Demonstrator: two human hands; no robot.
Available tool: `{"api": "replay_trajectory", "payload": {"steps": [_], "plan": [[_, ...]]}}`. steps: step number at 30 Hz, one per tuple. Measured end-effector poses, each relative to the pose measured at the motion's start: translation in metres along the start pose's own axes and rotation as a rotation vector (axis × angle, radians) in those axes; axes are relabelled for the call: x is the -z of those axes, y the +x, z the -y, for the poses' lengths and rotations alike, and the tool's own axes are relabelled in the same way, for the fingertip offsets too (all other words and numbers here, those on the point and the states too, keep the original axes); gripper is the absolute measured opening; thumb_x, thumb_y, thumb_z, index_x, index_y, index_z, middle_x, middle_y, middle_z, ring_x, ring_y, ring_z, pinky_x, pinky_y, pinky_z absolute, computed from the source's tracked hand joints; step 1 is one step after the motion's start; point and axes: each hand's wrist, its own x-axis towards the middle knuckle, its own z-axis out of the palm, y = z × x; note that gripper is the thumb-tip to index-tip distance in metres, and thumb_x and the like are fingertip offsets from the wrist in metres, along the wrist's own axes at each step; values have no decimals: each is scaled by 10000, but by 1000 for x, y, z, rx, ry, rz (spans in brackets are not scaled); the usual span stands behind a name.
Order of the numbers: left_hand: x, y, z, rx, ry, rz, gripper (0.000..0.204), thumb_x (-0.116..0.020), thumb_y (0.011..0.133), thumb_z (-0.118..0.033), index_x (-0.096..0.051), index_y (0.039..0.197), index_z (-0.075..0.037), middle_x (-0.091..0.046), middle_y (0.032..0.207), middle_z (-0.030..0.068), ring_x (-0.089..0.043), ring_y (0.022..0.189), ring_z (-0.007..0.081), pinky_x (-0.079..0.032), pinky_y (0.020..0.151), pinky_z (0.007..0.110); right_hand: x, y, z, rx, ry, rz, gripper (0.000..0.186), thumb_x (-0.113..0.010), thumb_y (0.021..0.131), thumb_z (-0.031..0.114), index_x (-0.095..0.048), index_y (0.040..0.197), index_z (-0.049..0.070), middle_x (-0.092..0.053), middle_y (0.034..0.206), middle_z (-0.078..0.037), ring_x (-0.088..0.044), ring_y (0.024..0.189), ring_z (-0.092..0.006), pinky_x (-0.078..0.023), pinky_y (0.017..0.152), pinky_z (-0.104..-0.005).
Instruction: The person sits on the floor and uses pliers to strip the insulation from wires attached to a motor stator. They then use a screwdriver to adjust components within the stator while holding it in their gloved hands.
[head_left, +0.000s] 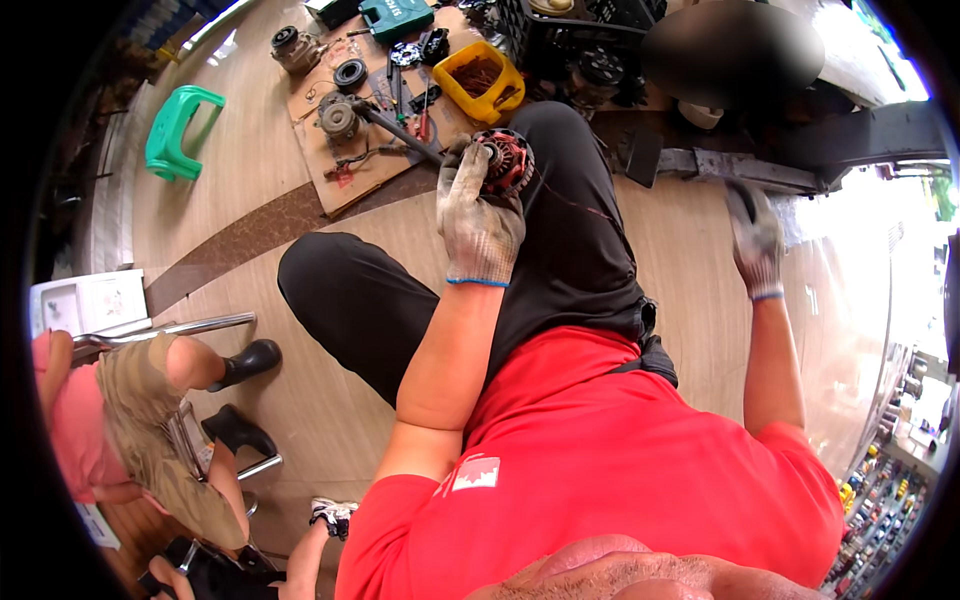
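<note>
My left hand (478, 215), in a worn whitish work glove with a blue cuff edge, is closed round a round motor part with red windings (507, 165). The part is over my raised thigh, and a thin reddish wire trails from it. A dark rod (405, 135) runs from beside my left fingers toward the cardboard; whether the hand grips it too is unclear. Out to the right, over the floor, is my gloved right hand (760, 240), near a dark metal beam. Motion smears its fingers; a dark shape shows at them that I cannot make out.
Cardboard (350, 185) on the floor ahead bears a silver motor housing (340, 120), tools and wires. A yellow container (480, 82) of brownish pieces stands beside a black crate (570, 35). A green stool (182, 132) is at left; seated people are lower left. A metal beam (740, 172) lies right.
</note>
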Motion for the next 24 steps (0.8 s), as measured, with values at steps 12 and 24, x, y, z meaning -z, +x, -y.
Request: {"api": "replay_trajectory", "payload": {"steps": [12, 24], "plan": [[-8, -12, -12, 26, 25, 23, 207, -603, 970, -71, -574, 1175, -69, -672, 1091, 113, -677, 993, 277, -590, 862, 451, -102, 104, 200, 94, 588, 672, 330, -531, 985, 260, -606, 1235, 59, -703, 1002, -220, -676, 918, -393, -537, 769, -430], [-5, -2, -13, 41, -78, 72, 167, -602, 966, -44, -595, 1132, -42, -689, 1053, 106, -704, 966, 244, -622, 832, 422, -106, 89, 97, 188, 125, 340, 268, -541, 998, 367, -649, 1154, 179, -708, 948, -165, -679, 874, -378, -542, 715, -469]]}}
